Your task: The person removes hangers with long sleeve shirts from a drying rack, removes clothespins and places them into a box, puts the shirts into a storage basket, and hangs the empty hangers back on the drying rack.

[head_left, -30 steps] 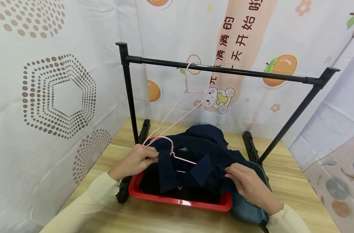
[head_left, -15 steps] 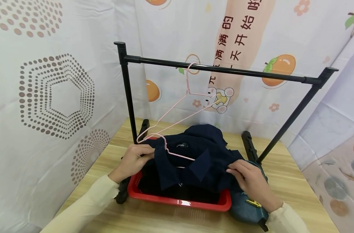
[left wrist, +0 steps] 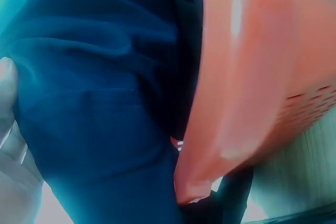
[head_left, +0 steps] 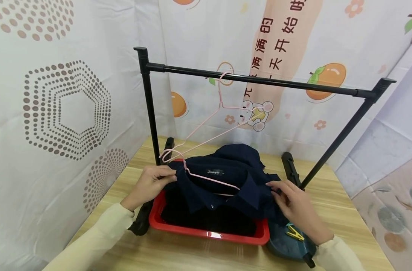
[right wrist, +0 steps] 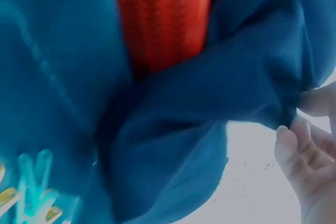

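A navy collared shirt (head_left: pixel 260 197) lies over a red basket, its neck label showing inside the spread collar. Through the neck runs a pink clothes hanger (head_left: pixel 212 180), whose hook points up to the left; its arms are partly hidden inside the cloth. My left hand (head_left: pixel 150 184) pinches the shirt at its left shoulder. On the other side, my right hand (head_left: pixel 295 205) pinches the cloth near the right shoulder. The right wrist view shows thumb and fingers (right wrist: pixel 289 142) gathering a fold; in the left wrist view only part of the left hand (left wrist: pixel 13 156) appears.
A black garment rack (head_left: pixel 260 80) spans the table, with another pink hanger (head_left: pixel 220 101) hooked on its bar. Black cloth (head_left: pixel 206 222) fills the red basket (head_left: pixel 209 235). At right, a dark blue container (head_left: pixel 284 246) holds clothespins (head_left: pixel 295 234). Printed curtains surround the table.
The hook of the hanger in the shirt has shifted left and tipped lower. The collar now lies wider, with its label readable as a patch. My left hand has moved slightly left, my right slightly right.
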A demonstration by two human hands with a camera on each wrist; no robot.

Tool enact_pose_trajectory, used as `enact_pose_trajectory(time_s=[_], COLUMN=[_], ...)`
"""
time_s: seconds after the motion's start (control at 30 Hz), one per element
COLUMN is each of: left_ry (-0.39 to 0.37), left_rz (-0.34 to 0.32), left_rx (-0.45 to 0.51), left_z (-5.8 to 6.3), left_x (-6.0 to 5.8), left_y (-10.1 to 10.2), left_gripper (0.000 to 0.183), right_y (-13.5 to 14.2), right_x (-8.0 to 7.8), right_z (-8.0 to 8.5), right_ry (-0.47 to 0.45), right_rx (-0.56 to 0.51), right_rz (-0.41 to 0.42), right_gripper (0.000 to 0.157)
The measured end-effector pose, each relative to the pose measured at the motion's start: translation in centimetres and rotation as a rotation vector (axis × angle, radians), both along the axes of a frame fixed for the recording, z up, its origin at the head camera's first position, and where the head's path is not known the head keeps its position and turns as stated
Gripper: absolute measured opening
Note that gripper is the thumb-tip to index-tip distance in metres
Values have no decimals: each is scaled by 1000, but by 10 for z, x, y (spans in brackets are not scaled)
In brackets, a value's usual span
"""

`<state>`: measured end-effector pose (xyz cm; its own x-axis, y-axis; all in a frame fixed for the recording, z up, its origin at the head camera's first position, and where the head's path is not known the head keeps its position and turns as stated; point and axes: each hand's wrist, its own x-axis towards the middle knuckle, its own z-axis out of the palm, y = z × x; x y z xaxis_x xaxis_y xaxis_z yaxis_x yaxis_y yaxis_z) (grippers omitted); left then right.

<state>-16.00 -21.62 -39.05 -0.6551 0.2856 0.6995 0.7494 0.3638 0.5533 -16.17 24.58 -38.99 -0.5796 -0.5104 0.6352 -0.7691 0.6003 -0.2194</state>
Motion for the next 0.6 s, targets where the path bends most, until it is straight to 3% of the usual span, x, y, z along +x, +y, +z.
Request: enact_pose_trajectory(time_s=[0.17,0.3,0.47,0.6], left_ry=[-24,-15,-33,-68], left_rz=[34,34,31,47], left_rx=[3,16,38,60], left_z=[-2,-2,-1,-2], left_x=[1,0,2,5], left_y=[0,1,2,0], left_gripper=[22,24,25,26], right_y=[-17,-23,-20,-19], right_x=[10,10,8,7], right_z=[9,8,2,-2], right_ry=[-55,-5,-23,-94], right_rx=[-24,-15,-83,-210], right_rz=[96,156,159,97], right_gripper=[33,31,44,39])
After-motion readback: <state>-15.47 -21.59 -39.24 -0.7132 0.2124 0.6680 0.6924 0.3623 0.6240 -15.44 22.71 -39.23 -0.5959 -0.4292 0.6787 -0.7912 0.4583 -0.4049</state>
